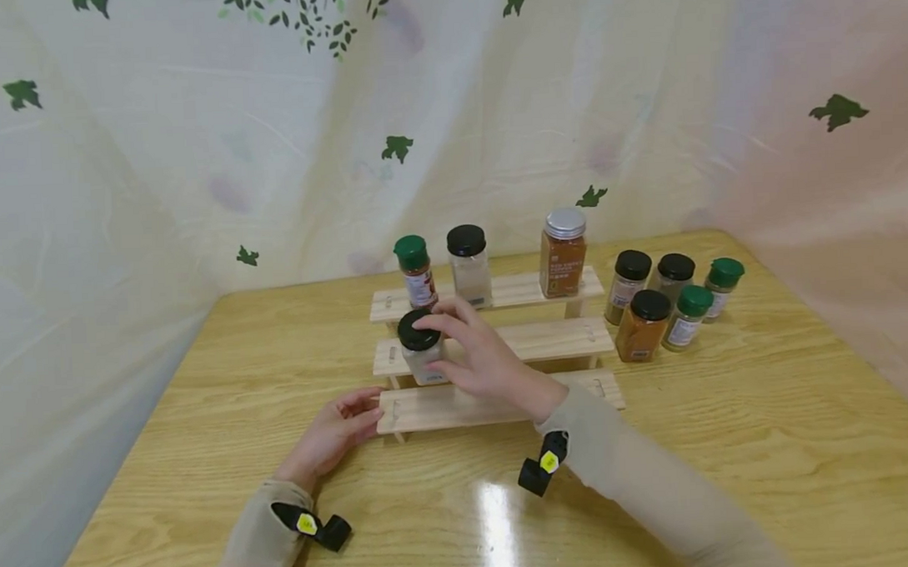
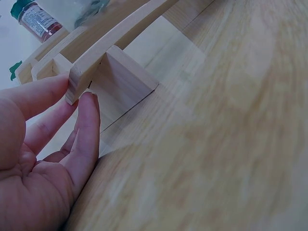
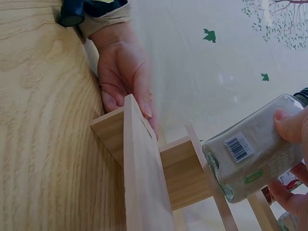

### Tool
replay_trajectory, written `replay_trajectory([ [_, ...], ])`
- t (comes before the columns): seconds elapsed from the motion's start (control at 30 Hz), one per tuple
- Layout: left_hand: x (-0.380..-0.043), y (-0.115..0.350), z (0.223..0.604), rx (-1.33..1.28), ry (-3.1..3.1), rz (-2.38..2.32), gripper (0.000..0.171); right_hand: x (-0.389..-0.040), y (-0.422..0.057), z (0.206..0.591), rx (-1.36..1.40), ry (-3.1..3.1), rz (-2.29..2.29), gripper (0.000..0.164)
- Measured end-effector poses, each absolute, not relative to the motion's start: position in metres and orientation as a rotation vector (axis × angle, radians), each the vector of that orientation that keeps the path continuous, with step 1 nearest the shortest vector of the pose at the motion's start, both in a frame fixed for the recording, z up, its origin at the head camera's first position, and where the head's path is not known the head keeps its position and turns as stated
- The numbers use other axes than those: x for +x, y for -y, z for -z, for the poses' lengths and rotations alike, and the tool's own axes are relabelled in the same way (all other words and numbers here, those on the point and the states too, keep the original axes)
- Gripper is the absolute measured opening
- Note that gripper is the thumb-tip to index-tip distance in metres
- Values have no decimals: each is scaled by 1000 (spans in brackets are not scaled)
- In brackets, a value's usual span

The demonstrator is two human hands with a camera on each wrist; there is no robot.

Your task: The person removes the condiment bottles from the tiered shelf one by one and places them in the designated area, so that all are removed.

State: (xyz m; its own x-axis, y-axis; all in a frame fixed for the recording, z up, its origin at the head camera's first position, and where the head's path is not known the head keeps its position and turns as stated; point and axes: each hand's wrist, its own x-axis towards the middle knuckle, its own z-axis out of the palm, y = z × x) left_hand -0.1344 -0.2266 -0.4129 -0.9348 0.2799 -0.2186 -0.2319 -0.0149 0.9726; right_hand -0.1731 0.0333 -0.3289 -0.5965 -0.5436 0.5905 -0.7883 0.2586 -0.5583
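My right hand grips a glass jar with a black lid and pale powder inside, thumb and fingers around its upper part. The jar stands upright at the left end of the middle step of a three-step wooden rack. In the right wrist view the base of the jar, with a barcode label, is right at the step's edge. Down at the lowest step, my left hand pinches its left end. The left wrist view shows fingertips above and below the corner of that board.
On the top step stand a green-lidded spice bottle, a black-lidded jar and a silver-lidded jar of reddish powder. Right of the rack, several jars cluster on the table, including an orange one. A leaf-print curtain hangs behind.
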Motion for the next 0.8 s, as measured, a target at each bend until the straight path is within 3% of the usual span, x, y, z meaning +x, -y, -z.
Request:
replay_trajectory([
  [0.2, -135, 228, 413, 20, -1923, -2000, 43, -166, -45, 332, 1283, 2221, -1212, 48],
  [0.47, -135, 227, 412, 39, -1898, -2032, 32, -156, -66, 334, 1285, 2223, -1226, 48],
  [0.8, -134, 225, 412, 25, -1916, -2025, 37, -145, -100, 339, 1165, 2334, -1245, 49],
])
